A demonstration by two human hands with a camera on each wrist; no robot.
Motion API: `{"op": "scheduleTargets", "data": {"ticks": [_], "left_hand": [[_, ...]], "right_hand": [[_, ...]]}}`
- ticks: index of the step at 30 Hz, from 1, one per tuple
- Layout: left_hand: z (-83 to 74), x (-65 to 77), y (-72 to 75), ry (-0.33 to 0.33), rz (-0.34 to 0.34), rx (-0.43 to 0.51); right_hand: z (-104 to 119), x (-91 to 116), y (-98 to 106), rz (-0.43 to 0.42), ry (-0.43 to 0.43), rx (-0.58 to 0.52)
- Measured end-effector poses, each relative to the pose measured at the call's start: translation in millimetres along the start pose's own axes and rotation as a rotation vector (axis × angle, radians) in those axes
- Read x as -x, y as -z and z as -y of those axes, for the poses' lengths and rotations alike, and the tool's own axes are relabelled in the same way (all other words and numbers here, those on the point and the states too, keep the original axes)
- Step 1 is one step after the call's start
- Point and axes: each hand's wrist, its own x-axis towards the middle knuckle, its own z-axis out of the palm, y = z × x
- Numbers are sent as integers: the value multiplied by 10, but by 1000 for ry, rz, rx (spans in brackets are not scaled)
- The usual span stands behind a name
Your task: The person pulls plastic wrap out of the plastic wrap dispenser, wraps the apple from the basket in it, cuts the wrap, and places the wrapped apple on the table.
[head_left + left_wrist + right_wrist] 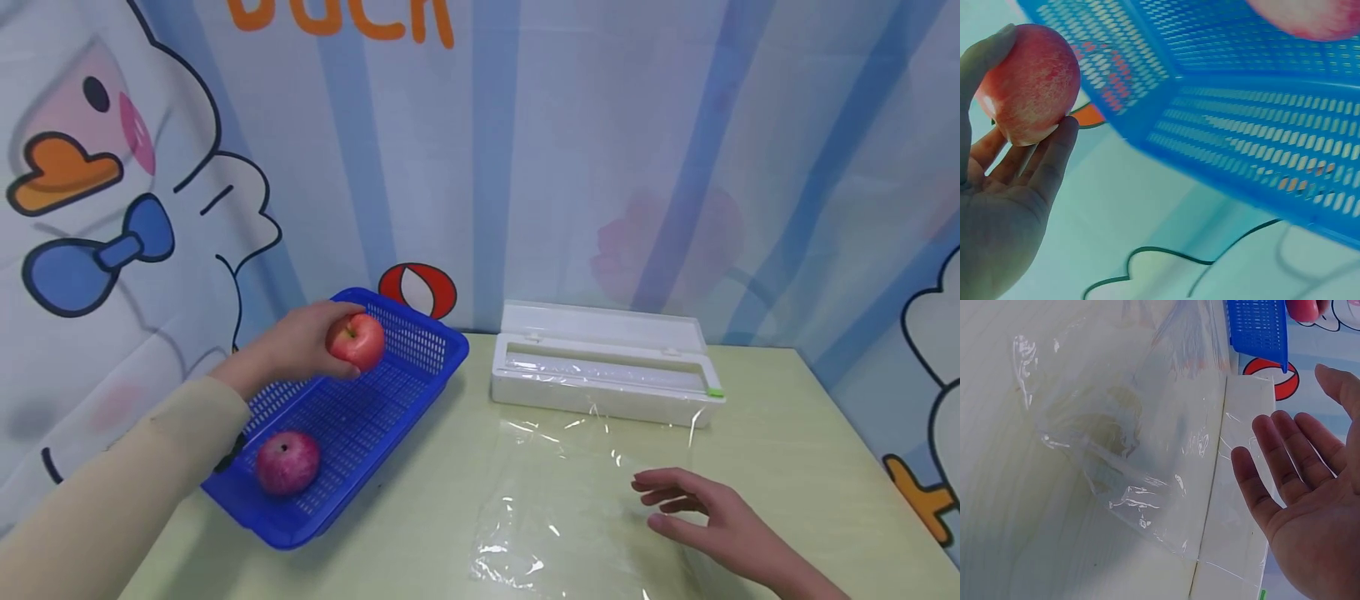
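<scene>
My left hand (311, 337) grips a red apple (358, 342) above the blue plastic basket (390, 392). The left wrist view shows thumb and fingers curled round the apple (1035, 84). A second, darker red apple (288, 463) lies in the near end of the basket. My right hand (712, 521) hovers over the table at the right with relaxed fingers and nothing in them. Beside it, a sheet of clear plastic wrap (555, 500) spreads over the table, drawn from a white wrap dispenser box (600, 404). In the right wrist view the wrap (1129, 456) looks crinkled along its edge.
The dispenser's lid (600, 323) stands raised at the back, and a small green piece (715, 392) sits at its right end. Behind the pale table (420, 517) hangs a curtain (555, 167) printed with cartoon ducks and blue stripes.
</scene>
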Motion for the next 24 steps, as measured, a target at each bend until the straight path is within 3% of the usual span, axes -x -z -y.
{"op": "scheduleTargets", "data": {"ticks": [6, 13, 24], "left_hand": [[-253, 78, 111, -29, -1, -7], [-547, 176, 141, -85, 13, -16], [-973, 243, -128, -111, 56, -34]], "right_hand": [[16, -9, 19, 22, -32, -10], [25, -43, 18, -5, -1, 6], [88, -103, 34, -22, 20, 9]]}}
